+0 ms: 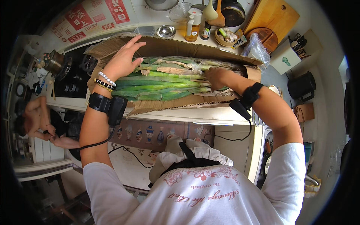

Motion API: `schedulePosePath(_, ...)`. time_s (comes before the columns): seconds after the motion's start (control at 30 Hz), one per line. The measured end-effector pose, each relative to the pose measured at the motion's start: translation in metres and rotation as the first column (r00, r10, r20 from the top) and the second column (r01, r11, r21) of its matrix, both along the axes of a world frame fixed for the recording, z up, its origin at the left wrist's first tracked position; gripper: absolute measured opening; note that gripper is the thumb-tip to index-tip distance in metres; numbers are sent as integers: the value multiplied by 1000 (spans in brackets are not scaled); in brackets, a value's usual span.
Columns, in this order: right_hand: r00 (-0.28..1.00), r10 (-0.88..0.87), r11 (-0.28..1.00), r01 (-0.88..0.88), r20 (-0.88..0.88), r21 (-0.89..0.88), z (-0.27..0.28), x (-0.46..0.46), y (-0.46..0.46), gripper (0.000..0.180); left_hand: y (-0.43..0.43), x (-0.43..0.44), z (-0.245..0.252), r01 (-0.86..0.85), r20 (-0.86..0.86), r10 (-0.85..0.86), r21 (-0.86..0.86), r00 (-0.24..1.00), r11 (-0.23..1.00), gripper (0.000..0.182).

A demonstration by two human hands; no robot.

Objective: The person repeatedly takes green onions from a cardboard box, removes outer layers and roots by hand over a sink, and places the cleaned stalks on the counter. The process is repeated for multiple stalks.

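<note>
Large green onions (168, 84) lie lengthwise in a cardboard box (180, 45) on the counter before me. Their green leaves point left, and dry papery skins cover some of the stalks. My left hand (125, 57), fingers spread, is over the box's left part. Its fingertips reach the back wall, and its thumb is close to the leaves; I cannot tell whether either touches. Towards the right end, my right hand (216, 78) is down among the stalks with its fingers bent. Its fingertips are partly hidden, so a grip on a stalk cannot be made out.
Behind the box stand an oil jug (193, 26), a steel bowl (166, 31) and a basket of garlic (225, 38). A black cooktop (74, 73) is at left, a black kettle (302, 85) at right. Another person (42, 121) sits at far left. Cables hang from my wrist straps.
</note>
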State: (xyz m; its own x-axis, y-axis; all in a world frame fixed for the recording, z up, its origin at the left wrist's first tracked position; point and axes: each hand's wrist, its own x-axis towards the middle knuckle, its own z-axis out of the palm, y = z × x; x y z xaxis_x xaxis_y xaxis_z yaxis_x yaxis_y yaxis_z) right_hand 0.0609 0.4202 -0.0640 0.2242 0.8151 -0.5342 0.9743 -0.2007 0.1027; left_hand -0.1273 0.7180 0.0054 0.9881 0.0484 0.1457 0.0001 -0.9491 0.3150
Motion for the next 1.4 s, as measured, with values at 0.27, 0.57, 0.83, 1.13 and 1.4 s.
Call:
schedulePosePath(0.27, 989, -137, 989, 140, 59, -46, -9, 2, 19, 36, 20, 4, 0, 97, -13, -97, -18, 995, 995, 54)
schedulePosePath(0.57, 983, -167, 986, 166, 74, 17, 56, -16, 18, 31, 26, 6, 5, 127, 16, -127, -22, 992, 992, 50)
schedulePosePath(0.83, 976, -215, 954, 218, -37, 206, 95, -22, 5, 35, 16, 3, 26, 87, 37, -84, -75, 996, 993, 49)
schedulePosePath(1.13, 971, -148, 955, 190, -186, 228, 111, -17, 8, 45, -31, -76, 63, 115, 550, 82, -314, 831, 942, 25)
schedulePosePath(1.4, 892, -121, 911, 274, -436, 309, 160, -21, 11, 41, -69, -125, -17, 62, 212, 117, -684, 970, 727, 20)
